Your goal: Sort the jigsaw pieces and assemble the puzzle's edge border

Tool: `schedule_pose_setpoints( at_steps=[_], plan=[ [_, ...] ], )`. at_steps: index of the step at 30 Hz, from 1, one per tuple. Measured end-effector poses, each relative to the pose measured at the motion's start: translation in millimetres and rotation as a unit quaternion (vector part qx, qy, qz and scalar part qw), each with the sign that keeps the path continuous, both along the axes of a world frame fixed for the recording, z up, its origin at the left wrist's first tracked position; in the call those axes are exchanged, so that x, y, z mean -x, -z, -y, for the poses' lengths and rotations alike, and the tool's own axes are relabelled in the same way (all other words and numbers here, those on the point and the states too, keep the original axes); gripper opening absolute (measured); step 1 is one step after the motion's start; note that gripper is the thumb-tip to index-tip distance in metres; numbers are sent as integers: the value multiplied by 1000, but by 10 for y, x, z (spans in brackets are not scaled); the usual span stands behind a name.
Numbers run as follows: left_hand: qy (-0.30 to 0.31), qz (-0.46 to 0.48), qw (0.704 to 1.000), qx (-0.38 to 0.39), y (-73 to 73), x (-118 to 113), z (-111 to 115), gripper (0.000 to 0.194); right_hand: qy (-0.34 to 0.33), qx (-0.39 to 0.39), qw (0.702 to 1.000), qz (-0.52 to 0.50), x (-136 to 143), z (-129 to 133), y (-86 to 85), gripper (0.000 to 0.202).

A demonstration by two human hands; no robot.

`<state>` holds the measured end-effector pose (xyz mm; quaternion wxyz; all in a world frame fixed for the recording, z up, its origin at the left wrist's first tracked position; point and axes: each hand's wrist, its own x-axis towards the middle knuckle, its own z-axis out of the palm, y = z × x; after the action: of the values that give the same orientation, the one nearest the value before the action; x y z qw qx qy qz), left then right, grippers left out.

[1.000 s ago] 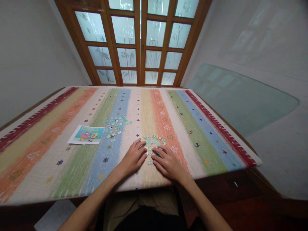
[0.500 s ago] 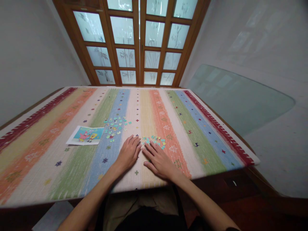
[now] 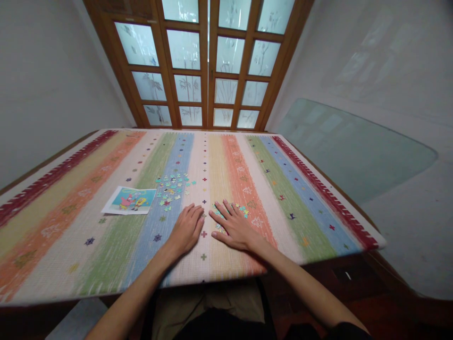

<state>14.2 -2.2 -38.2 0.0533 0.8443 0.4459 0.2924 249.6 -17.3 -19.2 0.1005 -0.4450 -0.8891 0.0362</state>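
My left hand [image 3: 186,230] lies palm down on the striped tablecloth [image 3: 191,264], its fingers extended and holding nothing. To its right, my right hand [image 3: 232,229] rests flat with fingers spread over a small group of puzzle pieces [image 3: 245,211]. The palm and fingers hide much of that group, so I cannot tell how many of the pieces are joined. Ahead and to the left of my left hand are scattered loose puzzle pieces [image 3: 172,190], mostly turquoise with a few yellow and pink ones. A cartoon picture sheet [image 3: 130,200] lies left of them.
The table's near edge [image 3: 141,289] runs just in front of my body. Wooden doors with frosted panes [image 3: 208,71] stand behind the far edge. A pale wall [image 3: 406,71] rises on the right.
My right hand has slid forward and leftward, covering more of the puzzle group. My left hand has drawn slightly away to the left. The view has shifted a little.
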Motion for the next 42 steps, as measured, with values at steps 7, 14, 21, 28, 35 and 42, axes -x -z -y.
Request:
schedule_pose_setpoints(
  at_steps=[7,14,21,28,35,42],
  plan=[
    [6,1,1000,-2,-10,5,4,33,14,1,1000,6,-45,-71,2,59],
    [4,-9,1000,-1,-22,5,11,33,26,-15,999,-31,-146,-86,30,68],
    [2,-25,1000,-5,-27,2,15,33,75,25,997,-25,-276,-111,28,85],
    [-6,-35,999,11,1,-2,12,35,18,58,998,-2,-93,-53,-82,80],
    [-1,-44,999,10,10,15,11,35,-42,29,999,18,-75,-141,-23,64],
    [-3,-44,999,9,36,24,7,34,-18,10,999,37,-190,-214,-21,58]
  ],
)
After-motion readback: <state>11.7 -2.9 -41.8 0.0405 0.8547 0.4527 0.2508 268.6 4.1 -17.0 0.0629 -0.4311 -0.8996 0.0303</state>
